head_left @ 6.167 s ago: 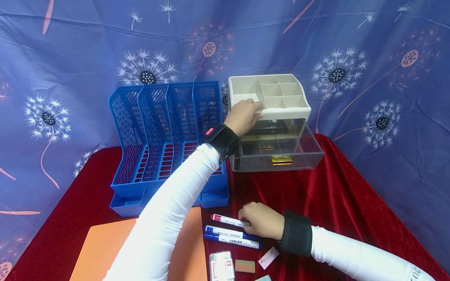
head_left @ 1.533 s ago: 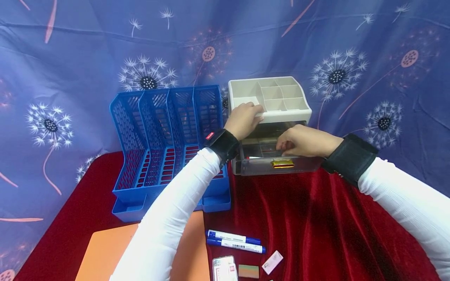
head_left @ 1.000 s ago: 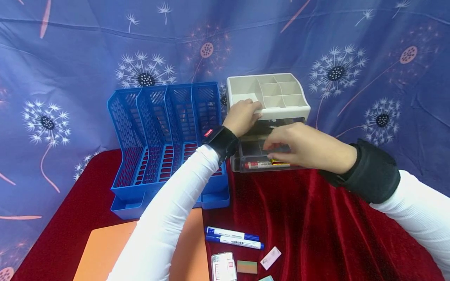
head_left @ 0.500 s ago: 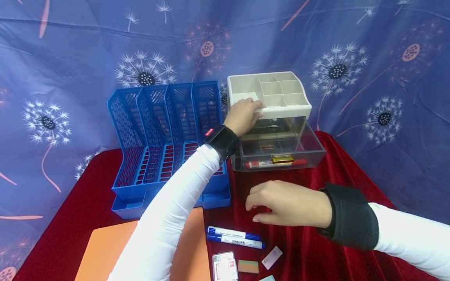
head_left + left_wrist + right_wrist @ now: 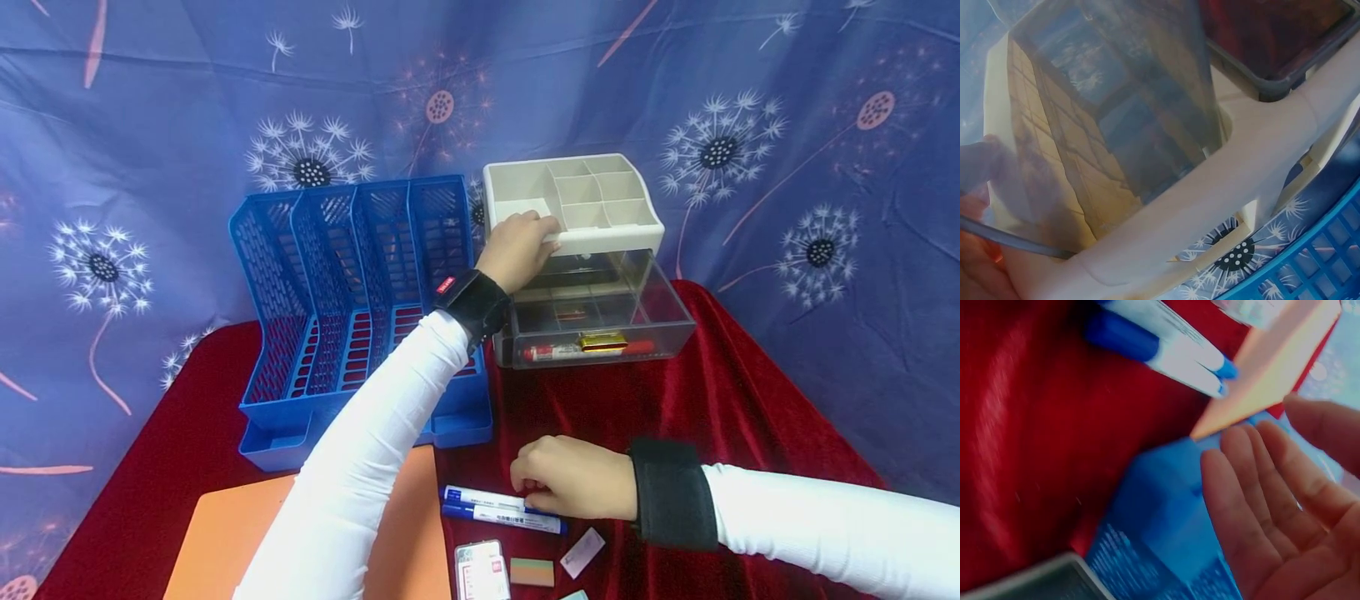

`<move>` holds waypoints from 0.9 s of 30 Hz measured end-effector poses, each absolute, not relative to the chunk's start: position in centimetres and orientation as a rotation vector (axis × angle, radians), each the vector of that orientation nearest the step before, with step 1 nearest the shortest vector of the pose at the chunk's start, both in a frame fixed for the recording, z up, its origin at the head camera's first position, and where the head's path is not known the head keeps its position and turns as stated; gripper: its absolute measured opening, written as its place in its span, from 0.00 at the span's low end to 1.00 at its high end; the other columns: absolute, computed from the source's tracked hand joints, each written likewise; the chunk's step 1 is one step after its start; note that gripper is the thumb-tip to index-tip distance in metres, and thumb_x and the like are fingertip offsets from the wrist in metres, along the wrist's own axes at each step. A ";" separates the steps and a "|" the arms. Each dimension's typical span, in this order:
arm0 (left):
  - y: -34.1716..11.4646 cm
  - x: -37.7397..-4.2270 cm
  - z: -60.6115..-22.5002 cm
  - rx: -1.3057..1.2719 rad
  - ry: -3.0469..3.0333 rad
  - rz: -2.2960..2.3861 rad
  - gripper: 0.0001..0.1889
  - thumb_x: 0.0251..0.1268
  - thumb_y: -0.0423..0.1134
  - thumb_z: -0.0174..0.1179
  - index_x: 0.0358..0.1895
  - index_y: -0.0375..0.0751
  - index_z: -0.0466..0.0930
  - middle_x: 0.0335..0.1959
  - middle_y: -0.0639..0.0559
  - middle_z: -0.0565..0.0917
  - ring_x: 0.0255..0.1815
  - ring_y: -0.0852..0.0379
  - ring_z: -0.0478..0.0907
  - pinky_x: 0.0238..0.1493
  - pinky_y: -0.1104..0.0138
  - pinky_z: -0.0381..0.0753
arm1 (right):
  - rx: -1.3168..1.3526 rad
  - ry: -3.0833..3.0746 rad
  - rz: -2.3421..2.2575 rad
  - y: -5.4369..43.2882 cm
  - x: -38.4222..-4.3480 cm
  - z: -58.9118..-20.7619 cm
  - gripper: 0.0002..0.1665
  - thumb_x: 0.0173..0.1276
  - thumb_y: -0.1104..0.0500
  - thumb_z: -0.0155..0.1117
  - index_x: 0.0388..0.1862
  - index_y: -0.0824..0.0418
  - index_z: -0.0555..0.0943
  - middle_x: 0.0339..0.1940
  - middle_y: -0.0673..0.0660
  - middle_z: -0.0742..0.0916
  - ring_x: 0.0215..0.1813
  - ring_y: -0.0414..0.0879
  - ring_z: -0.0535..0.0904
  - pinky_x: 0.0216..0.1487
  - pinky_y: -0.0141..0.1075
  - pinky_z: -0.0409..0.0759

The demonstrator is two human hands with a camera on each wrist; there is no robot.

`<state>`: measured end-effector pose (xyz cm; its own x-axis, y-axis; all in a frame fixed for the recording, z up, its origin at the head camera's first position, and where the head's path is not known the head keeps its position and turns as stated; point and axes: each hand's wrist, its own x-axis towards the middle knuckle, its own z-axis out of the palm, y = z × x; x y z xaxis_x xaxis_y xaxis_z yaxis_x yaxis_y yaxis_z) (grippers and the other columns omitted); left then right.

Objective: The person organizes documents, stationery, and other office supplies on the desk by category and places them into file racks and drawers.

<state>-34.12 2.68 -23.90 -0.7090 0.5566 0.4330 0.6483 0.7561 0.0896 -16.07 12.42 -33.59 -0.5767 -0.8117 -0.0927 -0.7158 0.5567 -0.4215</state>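
Note:
My left hand [image 5: 519, 247] grips the front edge of the cream desk organizer [image 5: 611, 242], at its top left compartment. Below, the clear drawer [image 5: 660, 340] is pulled out, and a red-capped marker [image 5: 547, 352] lies inside behind the gold handle. In the left wrist view the fingers [image 5: 975, 250] show at the left edge, beside the organizer's frame. Over the right end of two blue markers [image 5: 510, 518] hovers my right hand [image 5: 579, 479]. The right wrist view has that hand [image 5: 1272, 519] with fingers extended and apart, a little away from the markers [image 5: 1166, 353].
A blue file rack [image 5: 360, 333] stands left of the organizer. In front lie an orange folder [image 5: 225, 533], a small clear box [image 5: 482, 572], a striped sticky-note pad [image 5: 532, 572] and a pink eraser-like block [image 5: 582, 552]. Red velvet [image 5: 697, 400] covers the table.
The right hand carried the red marker from the table into the drawer, let it go, then came back down to the blue markers. The left hand stayed on the organizer.

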 end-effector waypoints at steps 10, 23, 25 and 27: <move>2.8 -34.2 -24.1 -0.913 -2.576 -0.336 0.13 0.67 0.45 0.56 0.51 0.46 0.80 0.42 0.48 0.83 0.44 0.50 0.78 0.45 0.60 0.75 | -1.282 2.661 -0.454 11.5 -15.6 -37.5 0.05 0.54 0.63 0.71 0.28 0.57 0.81 0.23 0.46 0.80 0.24 0.30 0.67 0.26 0.23 0.68; 2.7 -34.2 -24.1 -0.907 -2.570 -0.334 0.14 0.67 0.45 0.56 0.52 0.46 0.80 0.43 0.48 0.83 0.44 0.50 0.79 0.45 0.60 0.75 | -1.264 2.716 -0.235 10.8 -15.4 -38.9 0.14 0.47 0.63 0.75 0.33 0.57 0.81 0.25 0.47 0.81 0.28 0.34 0.76 0.28 0.27 0.73; 2.7 -34.2 -24.1 -0.911 -2.566 -0.336 0.14 0.67 0.45 0.56 0.52 0.46 0.80 0.43 0.48 0.83 0.44 0.50 0.79 0.45 0.60 0.75 | -1.244 2.721 -0.214 10.7 -15.4 -39.0 0.15 0.48 0.63 0.75 0.34 0.57 0.81 0.27 0.48 0.82 0.29 0.35 0.77 0.29 0.28 0.74; 2.7 -34.2 -24.1 -0.915 -2.565 -0.336 0.14 0.67 0.45 0.56 0.51 0.46 0.80 0.42 0.48 0.83 0.44 0.50 0.79 0.45 0.60 0.74 | -1.228 2.727 -0.189 10.5 -15.4 -39.0 0.15 0.48 0.62 0.75 0.35 0.57 0.81 0.27 0.49 0.82 0.29 0.36 0.77 0.29 0.28 0.75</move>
